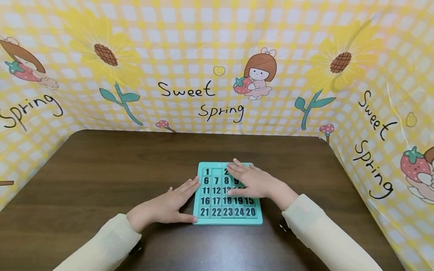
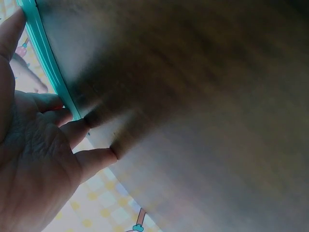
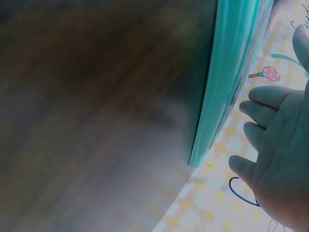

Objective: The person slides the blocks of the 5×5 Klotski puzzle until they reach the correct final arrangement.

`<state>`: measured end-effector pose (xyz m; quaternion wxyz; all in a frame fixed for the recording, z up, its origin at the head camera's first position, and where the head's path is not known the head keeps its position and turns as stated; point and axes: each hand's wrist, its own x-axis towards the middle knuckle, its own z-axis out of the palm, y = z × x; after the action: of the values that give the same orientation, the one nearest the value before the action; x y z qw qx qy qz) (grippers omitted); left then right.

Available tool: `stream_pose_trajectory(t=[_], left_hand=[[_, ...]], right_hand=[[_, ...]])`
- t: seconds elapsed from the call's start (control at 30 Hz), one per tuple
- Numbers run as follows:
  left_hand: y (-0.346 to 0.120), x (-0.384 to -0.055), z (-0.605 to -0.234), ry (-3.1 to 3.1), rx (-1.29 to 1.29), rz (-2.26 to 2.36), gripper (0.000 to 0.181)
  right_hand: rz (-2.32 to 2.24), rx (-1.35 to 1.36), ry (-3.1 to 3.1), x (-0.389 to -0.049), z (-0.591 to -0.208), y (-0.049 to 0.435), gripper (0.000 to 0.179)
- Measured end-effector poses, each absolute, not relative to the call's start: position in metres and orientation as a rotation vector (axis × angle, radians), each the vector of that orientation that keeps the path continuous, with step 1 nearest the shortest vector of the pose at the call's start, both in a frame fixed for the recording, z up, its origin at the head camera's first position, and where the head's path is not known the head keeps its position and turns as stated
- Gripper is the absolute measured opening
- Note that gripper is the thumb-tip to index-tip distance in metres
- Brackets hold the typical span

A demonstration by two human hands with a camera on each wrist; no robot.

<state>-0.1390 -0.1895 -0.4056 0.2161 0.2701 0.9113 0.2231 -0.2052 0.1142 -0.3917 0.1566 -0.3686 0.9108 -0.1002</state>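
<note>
A turquoise number sliding puzzle (image 1: 228,222) lies flat on the table, its black-numbered tiles set in rows. In the top row a gap shows between tile 1 (image 1: 207,172) and the tile marked 2. My left hand (image 1: 166,206) rests along the puzzle's left edge, thumb at the lower corner and fingers stretched toward the upper side. Over the upper right part spreads my right hand (image 1: 255,182), fingers extended and covering several tiles; in the right wrist view its fingers (image 3: 263,113) appear above the board. Whether those fingertips touch the tiles, I cannot tell.
The dark brown wooden table (image 1: 135,158) surrounds the puzzle. Behind it and along both sides hangs a yellow checked cloth (image 1: 190,45) printed with flowers, cartoon figures and lettering. Pale sleeves (image 1: 105,237) cover both forearms, with something black at each wrist.
</note>
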Motion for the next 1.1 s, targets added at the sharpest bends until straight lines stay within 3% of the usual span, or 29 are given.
stream_pose_trajectory(t=[1.1], left_hand=[[-0.19, -0.138, -0.404, 2.528, 0.757, 0.617, 0.103]], right_hand=[[-0.181, -1.101, 2.604, -0.209, -0.397, 0.096, 0.087]])
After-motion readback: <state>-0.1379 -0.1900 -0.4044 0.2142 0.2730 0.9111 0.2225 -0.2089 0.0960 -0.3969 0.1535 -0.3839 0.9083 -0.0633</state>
